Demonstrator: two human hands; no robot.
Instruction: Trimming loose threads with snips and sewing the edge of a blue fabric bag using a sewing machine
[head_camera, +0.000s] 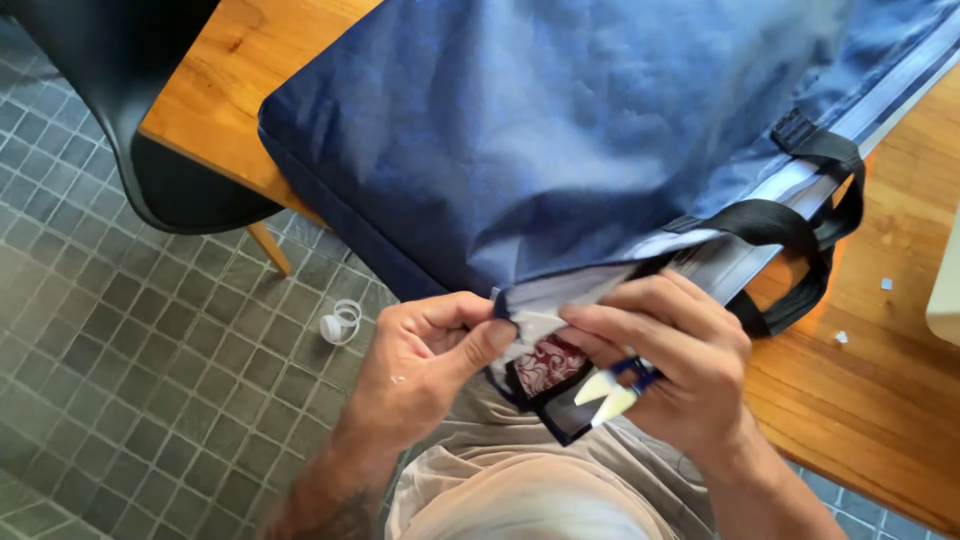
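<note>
Head view, looking down on both hands working at the corner of a navy blue fabric tote bag (560, 130). The bag lies across a wooden bench (880, 390), its body spread over the bench top and its nearest corner hanging past the bench edge toward the person's lap. Black webbing handles (810, 235) loop out from the bag's open mouth on the right side, resting on the bench.

The left hand (425, 365) is clenched in a pinch: thumb and forefinger press together on the bag's corner hem, where a pale lining fold shows. The right hand (670, 365) meets it from the other side, its fingers (620, 310) curled over the same hem, touching the fabric just beside the left thumb. Held in that right hand's lower fingers is a small pair of thread snips (615, 395) with pale blades and a blue grip; the blades point down and left, lying just below the pinched corner and apart from the hem. Between the two hands a patch of dark red and white patterned cloth (545, 365) shows under the hem.

Beige cloth covers the person's lap (530, 480) under the hands. On the grey tiled floor (120, 360) left of the hands lies a white bottle cap with its ring (340, 322). A black chair (130, 100) stands at the bench's far left corner.
</note>
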